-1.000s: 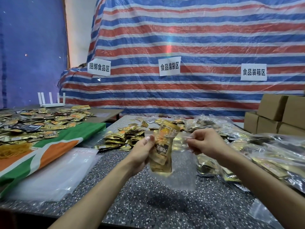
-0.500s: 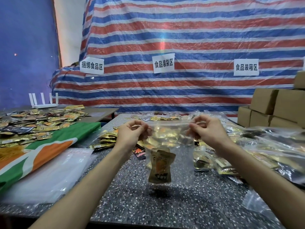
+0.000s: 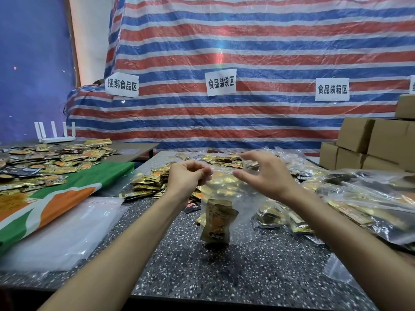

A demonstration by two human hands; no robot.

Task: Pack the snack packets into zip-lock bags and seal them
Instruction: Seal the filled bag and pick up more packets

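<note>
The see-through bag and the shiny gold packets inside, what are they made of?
The clear zip-lock bag looks like thin glossy plastic: you can see right through it. The gold snack packets look like shiny foil or foil-coated plastic, since they glint.

Makeshift food-packing workshop. Paper zone signs point(image 3: 221, 84) hang on a striped tarp point(image 3: 247, 41). Below it, a speckled table point(image 3: 224, 277) piled with snack packets point(image 3: 148, 185); cardboard boxes point(image 3: 381, 140) stacked at its right.

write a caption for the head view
Left hand pinches the top of a zip-lock bag holding snack packets; right hand open alongside.
</note>
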